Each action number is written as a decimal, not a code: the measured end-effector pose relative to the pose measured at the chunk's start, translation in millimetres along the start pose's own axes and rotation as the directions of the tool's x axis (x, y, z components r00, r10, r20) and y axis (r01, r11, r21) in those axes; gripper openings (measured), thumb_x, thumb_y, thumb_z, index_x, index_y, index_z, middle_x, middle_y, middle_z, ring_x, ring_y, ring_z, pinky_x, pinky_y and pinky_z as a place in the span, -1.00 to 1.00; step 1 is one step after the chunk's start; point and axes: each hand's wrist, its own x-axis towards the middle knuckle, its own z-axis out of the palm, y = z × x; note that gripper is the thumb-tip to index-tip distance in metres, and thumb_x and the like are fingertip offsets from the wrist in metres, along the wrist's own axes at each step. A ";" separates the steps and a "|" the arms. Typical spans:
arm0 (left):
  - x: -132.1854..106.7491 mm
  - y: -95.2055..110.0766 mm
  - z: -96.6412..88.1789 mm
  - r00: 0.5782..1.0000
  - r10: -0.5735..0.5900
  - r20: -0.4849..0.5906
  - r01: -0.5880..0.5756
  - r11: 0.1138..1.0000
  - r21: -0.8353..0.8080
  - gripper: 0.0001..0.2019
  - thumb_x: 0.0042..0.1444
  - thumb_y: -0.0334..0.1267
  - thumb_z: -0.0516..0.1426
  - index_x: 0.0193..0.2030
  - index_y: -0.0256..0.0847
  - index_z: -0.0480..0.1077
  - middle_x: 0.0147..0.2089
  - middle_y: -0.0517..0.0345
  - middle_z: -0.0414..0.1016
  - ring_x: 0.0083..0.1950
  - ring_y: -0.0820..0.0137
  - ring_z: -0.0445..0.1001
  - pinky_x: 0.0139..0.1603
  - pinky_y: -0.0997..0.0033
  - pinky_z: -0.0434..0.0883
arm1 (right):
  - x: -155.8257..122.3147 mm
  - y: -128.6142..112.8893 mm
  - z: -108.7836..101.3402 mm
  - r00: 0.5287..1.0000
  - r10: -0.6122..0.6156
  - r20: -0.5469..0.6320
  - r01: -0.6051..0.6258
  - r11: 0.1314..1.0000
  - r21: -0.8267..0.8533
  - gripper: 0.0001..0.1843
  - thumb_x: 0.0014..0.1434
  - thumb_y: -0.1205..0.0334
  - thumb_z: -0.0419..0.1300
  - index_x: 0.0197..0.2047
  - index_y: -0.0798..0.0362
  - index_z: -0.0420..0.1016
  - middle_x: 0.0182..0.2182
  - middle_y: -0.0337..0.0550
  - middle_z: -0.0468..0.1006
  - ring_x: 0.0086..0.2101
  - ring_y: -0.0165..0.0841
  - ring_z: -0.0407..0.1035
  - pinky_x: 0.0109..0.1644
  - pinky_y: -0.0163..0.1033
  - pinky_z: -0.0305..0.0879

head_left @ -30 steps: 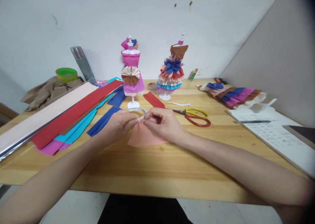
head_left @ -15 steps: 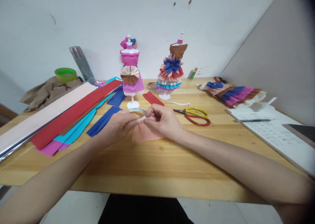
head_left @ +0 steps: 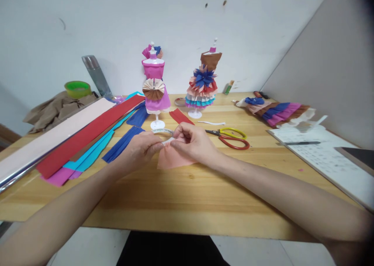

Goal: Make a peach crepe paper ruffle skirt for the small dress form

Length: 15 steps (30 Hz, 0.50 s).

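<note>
My left hand point(head_left: 143, 146) is closed on a narrow roll of tape point(head_left: 163, 133), held above the table with its ring facing up. A short whitish stretch of tape runs from the roll toward my right hand point(head_left: 193, 142). The fingers of that hand pinch the upper edge of a peach crepe paper piece point(head_left: 173, 157), which hangs down below them. How far the tape lies along the paper is hidden by my fingers. Scissors point(head_left: 233, 137) with one yellow and one red handle lie just right of my right hand.
Two small dress forms in paper dresses, one pink point(head_left: 154, 69) and one tiered point(head_left: 204, 83), stand behind my hands. Crepe paper strips point(head_left: 87, 131) cover the left side. A paper-dressed form point(head_left: 277, 110) lies at right, near a sheet point(head_left: 315, 153) with a pen. A red paper piece point(head_left: 181, 116) lies ahead.
Almost nothing differs. Both hands keep their hold on the tape and the peach paper, and the view has shifted very slightly.
</note>
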 end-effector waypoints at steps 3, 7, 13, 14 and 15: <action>0.5 0.8 -0.6 1.000 -0.003 0.001 0.003 1.000 -0.009 -0.56 0.35 -0.08 -0.07 -0.47 -0.25 0.39 -0.49 0.15 0.43 -0.40 0.41 0.36 -0.35 0.47 0.26 | 0.4 -0.2 -0.2 1.000 0.006 -0.007 -0.006 1.000 -0.017 -0.91 -0.04 0.30 0.22 -0.44 0.06 0.35 -0.61 -0.38 0.27 -0.58 -0.51 0.09 -0.51 -0.38 0.02; 0.9 1.6 -1.1 1.000 -0.010 0.009 0.010 1.000 -0.018 -0.56 0.35 -0.09 -0.06 -0.48 -0.25 0.37 -0.50 0.15 0.42 -0.40 0.42 0.35 -0.35 0.47 0.25 | 0.5 1.7 0.1 1.000 -0.007 -0.001 0.007 1.000 -0.018 -0.91 -0.03 0.29 0.21 -0.44 0.06 0.34 -0.62 -0.39 0.25 -0.58 -0.51 0.08 -0.50 -0.37 0.02; -0.6 1.6 -0.9 1.000 -0.024 0.020 0.024 0.999 -0.045 -0.57 0.35 -0.09 -0.06 -0.48 -0.25 0.36 -0.50 0.17 0.38 -0.40 0.42 0.32 -0.35 0.47 0.23 | 0.5 5.2 1.2 1.000 0.004 -0.001 -0.004 1.000 -0.025 -0.91 -0.01 0.28 0.22 -0.40 0.06 0.37 -0.62 -0.40 0.26 -0.59 -0.51 0.11 -0.51 -0.37 0.02; -0.8 1.9 -1.3 1.000 -0.020 0.023 0.022 0.998 -0.056 -0.58 0.35 -0.10 -0.06 -0.48 -0.25 0.35 -0.49 0.17 0.38 -0.40 0.42 0.32 -0.35 0.46 0.23 | 0.5 4.9 1.0 1.000 0.003 0.007 -0.003 1.000 -0.024 -0.90 -0.01 0.28 0.21 -0.36 0.07 0.39 -0.62 -0.41 0.26 -0.59 -0.51 0.11 -0.51 -0.37 0.02; -0.8 2.2 -2.0 0.999 -0.016 0.032 0.019 0.997 -0.069 -0.59 0.35 -0.11 -0.06 -0.48 -0.25 0.34 -0.49 0.17 0.37 -0.39 0.42 0.31 -0.35 0.47 0.23 | 0.5 4.2 0.6 1.000 0.002 0.020 -0.002 1.000 -0.029 -0.88 -0.01 0.28 0.20 -0.33 0.08 0.42 -0.63 -0.41 0.25 -0.59 -0.51 0.11 -0.51 -0.37 0.02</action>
